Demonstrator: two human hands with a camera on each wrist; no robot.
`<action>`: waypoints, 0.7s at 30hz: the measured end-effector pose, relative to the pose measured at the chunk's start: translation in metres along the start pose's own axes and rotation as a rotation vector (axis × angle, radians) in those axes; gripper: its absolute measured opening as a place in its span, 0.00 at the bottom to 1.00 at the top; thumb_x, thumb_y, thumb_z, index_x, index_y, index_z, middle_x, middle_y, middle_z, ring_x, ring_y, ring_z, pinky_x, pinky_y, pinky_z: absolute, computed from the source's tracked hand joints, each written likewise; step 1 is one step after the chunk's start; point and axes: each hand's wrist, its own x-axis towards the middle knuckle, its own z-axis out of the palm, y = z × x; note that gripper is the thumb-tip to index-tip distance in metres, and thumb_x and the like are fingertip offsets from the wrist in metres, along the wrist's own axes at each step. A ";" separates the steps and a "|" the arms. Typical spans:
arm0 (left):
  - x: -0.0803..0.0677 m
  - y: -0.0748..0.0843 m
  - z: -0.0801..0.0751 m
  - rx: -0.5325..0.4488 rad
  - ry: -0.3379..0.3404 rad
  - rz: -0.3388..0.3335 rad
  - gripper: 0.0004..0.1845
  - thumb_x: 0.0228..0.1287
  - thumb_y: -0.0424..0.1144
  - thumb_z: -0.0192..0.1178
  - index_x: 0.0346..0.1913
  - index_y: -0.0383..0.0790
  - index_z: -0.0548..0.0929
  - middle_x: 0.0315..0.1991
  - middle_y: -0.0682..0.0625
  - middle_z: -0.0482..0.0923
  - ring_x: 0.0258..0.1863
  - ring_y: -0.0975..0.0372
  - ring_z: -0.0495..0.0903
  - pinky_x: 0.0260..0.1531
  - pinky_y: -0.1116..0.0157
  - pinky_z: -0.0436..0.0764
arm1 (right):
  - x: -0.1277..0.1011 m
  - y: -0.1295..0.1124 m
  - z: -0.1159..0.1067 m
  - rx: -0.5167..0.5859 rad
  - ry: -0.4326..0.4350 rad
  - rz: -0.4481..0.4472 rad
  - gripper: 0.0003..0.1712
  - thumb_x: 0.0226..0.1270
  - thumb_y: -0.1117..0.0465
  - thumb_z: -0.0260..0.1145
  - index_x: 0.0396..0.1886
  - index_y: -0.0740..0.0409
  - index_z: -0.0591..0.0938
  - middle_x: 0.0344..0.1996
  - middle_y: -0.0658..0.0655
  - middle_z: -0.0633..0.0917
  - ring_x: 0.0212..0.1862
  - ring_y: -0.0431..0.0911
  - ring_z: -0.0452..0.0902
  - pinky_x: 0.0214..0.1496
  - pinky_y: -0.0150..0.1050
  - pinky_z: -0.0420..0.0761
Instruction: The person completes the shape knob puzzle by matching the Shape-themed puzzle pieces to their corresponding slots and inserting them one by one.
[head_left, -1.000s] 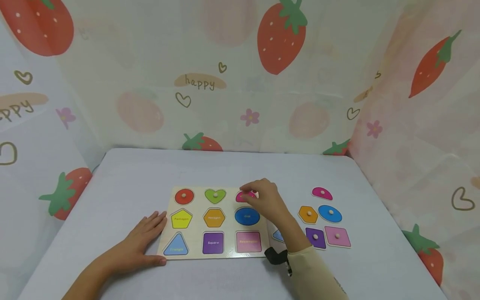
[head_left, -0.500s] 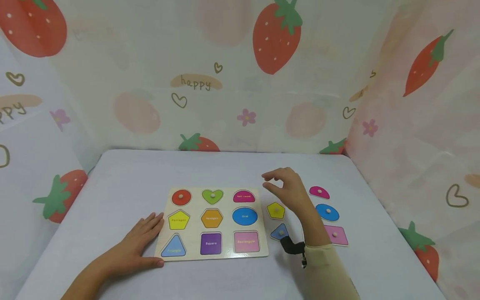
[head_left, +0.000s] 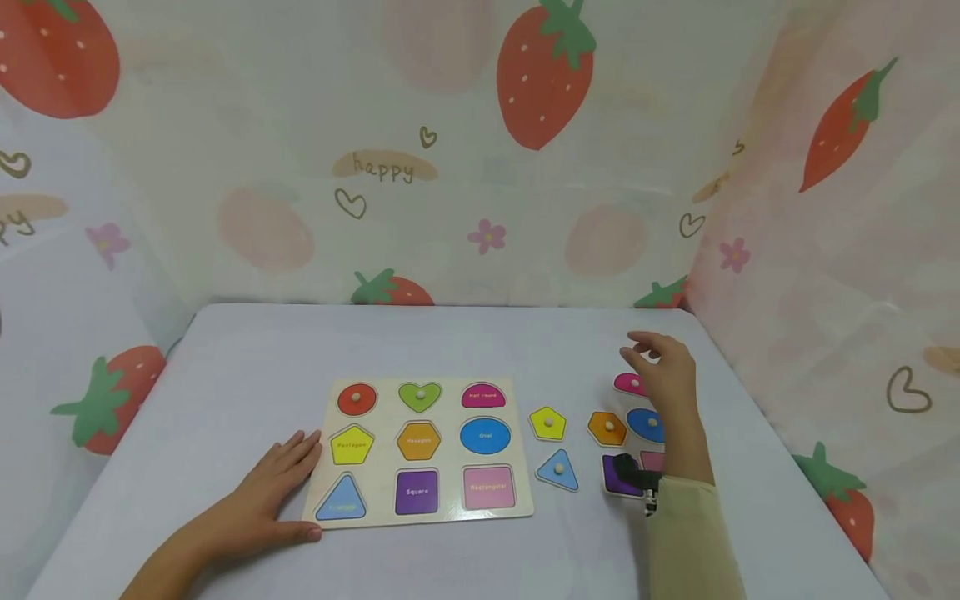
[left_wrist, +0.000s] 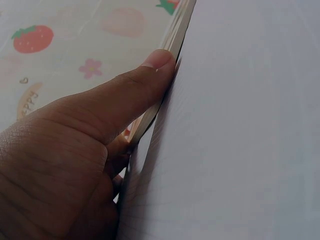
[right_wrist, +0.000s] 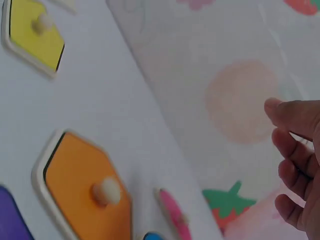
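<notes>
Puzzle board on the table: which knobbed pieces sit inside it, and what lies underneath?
The red circle and green heart sit inside the puzzle board; its other seven shapes show printed names, not knobs. Anything underneath is hidden, because the board covers it.

The pale board [head_left: 384,458] lies flat, its knobbed red disc [head_left: 356,399] and green heart [head_left: 420,396] seated. Loose at its 3 o'clock lies the orange hexagon [head_left: 607,429]; around that, the magenta half-round [head_left: 628,385] at 1, blue oval [head_left: 646,425] at 3, pink rectangle [head_left: 652,460] (mostly hidden) at 4, purple square [head_left: 613,481] near 6, blue triangle [head_left: 557,472] at 8, yellow pentagon [head_left: 548,423] at 9.
</notes>
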 end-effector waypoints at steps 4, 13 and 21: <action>-0.002 -0.001 0.001 -0.003 -0.001 0.001 0.64 0.48 0.74 0.68 0.81 0.40 0.57 0.83 0.46 0.51 0.82 0.44 0.42 0.64 0.87 0.21 | 0.001 0.019 0.005 0.008 0.002 0.131 0.22 0.74 0.53 0.67 0.63 0.56 0.83 0.50 0.63 0.85 0.56 0.58 0.73 0.60 0.50 0.74; -0.004 -0.003 0.000 0.028 0.019 0.049 0.64 0.49 0.76 0.66 0.81 0.37 0.57 0.82 0.44 0.52 0.82 0.45 0.44 0.67 0.85 0.22 | -0.001 0.050 0.016 -0.056 -0.102 0.250 0.24 0.74 0.54 0.66 0.63 0.62 0.81 0.52 0.66 0.84 0.57 0.62 0.74 0.62 0.58 0.71; -0.002 -0.003 0.001 0.042 0.028 0.063 0.63 0.51 0.75 0.66 0.81 0.38 0.58 0.83 0.45 0.52 0.82 0.46 0.44 0.68 0.84 0.23 | -0.002 0.057 0.020 -0.085 -0.168 0.290 0.23 0.77 0.54 0.63 0.64 0.61 0.81 0.58 0.68 0.83 0.63 0.65 0.72 0.65 0.67 0.61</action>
